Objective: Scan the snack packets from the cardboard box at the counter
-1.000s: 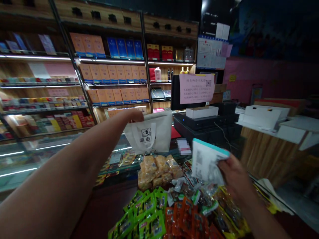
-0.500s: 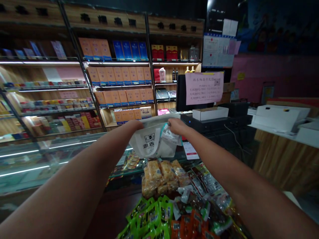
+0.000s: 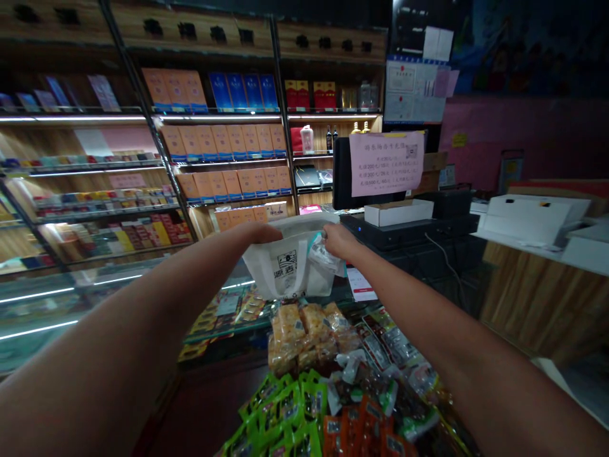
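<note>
1 white bag (image 3: 289, 270), mouth up, rim's long axis L–R, just beyond the tan snack packs (image 3: 304, 330); 源 legible in its print (image 3: 286, 260), rest partly behind strap (image 3: 301, 268). L hand (image 3: 265, 233) pinches rim, fingertips hidden; R hand (image 3: 335, 240) pinches 1 teal-edged pkt (image 3: 325, 256) at bag's R front. Behind: 1 pink sign (image 3: 386, 164) w/ 200元, 300元, 500元; 4 blue boxes (image 3: 243, 92), top shelf (image 3: 247, 115).

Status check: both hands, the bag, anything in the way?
Left hand at rim of open white bag, fingertips hidden. Right hand holding teal-edged packet before bag's front. Wrapped snacks piled on near side of bag.
</note>
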A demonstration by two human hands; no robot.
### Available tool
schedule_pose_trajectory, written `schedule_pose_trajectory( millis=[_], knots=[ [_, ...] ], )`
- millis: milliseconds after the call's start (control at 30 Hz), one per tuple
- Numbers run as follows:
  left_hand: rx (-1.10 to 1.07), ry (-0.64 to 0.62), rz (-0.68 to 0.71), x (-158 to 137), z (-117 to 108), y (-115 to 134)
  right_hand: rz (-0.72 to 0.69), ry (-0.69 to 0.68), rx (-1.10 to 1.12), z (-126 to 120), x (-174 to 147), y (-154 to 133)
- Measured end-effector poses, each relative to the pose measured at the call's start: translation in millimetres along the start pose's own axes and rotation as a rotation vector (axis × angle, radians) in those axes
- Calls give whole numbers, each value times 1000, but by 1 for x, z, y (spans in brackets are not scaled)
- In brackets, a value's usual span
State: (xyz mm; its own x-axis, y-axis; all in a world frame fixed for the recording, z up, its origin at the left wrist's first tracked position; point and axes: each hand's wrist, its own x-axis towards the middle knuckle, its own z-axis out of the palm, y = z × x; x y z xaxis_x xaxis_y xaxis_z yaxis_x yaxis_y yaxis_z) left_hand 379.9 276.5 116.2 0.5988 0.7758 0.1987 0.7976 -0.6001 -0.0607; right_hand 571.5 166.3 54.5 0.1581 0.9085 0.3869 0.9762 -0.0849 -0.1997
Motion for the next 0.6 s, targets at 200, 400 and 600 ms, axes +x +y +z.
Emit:
schedule_pose_trajectory(
  millis=[200,400,600],
  knots=[
    [58,102,-14,-17,-65,8,57,3,-2,1,-5,-1],
    [119,540,-153,-83,-141,-14,145,7,-7,-1,-2,-1],
    [162,343,-193,-120,-109,-38,189,8,20,0,3,-16]
  ],
)
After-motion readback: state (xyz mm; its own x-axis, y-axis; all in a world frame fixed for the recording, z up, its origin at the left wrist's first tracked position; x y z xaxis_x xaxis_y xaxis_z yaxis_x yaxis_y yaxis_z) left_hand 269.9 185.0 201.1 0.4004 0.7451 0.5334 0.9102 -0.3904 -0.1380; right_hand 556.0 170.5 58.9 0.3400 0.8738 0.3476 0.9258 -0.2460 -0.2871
